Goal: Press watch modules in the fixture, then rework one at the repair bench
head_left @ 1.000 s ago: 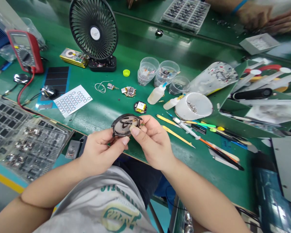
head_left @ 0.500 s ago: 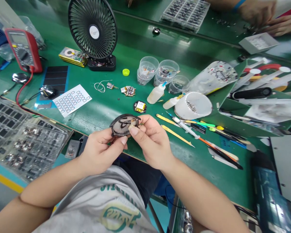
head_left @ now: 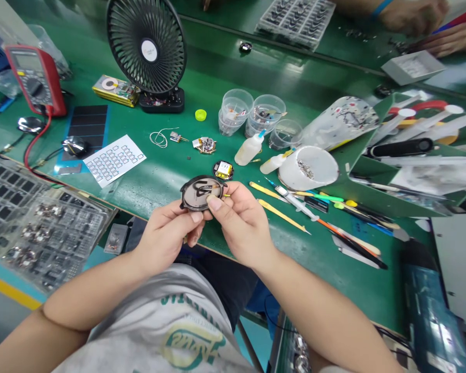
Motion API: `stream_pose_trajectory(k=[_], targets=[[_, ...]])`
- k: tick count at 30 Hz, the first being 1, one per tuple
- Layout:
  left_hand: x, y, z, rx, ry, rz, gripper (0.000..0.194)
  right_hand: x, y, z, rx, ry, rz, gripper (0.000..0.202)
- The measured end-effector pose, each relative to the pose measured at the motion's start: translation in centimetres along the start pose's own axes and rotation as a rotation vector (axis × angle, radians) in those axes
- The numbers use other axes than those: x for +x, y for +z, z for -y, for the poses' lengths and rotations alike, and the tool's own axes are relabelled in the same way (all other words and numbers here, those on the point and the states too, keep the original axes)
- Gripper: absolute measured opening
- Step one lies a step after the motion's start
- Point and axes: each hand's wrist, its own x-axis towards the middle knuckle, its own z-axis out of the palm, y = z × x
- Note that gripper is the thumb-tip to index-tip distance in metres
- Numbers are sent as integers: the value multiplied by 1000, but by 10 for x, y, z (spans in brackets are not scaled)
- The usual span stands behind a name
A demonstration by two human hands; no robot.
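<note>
A round dark watch case, its grey inner face turned up toward me, is held between both hands over the front edge of the green bench. My left hand grips its lower left rim with thumb and fingers. My right hand pinches the right side, the thumb lying on the inner face. A small yellow-green bit shows by the right fingers. Just behind the case lies a round part with a yellow battery. Farther back rests a small round circuit assembly. The fingertips under the case are partly hidden.
A black fan and a red multimeter stand at the back left. Plastic cups, glue bottles and a white tub are behind right. Tweezers and a syringe lie right. Another person's hands work across the bench.
The watch case has tilted so that its inner face shows more fully. My left hand has turned a little with it, and its lower fingers have shifted below the case.
</note>
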Motion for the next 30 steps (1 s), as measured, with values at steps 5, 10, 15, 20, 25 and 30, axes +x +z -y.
stream_pose_trajectory(k=[5,10,15,20,25,30], targets=[[1,6,-1,-37,-25,-38,13,0,0,-2,75,19,40,36],[1,9,6,-98,-18,-84,13,0,-2,-5,93,19,49,34],[0,9,11,-98,-22,-100,15,0,-3,-6,58,11,51,36],[-1,10,15,-40,30,-91,16,-1,-3,-7,50,6,30,38],[-2,12,17,-40,34,-118,16,-2,-2,-10,56,-37,-7,34],[0,13,16,-52,39,-113,15,-1,-2,-9,77,-56,8,31]])
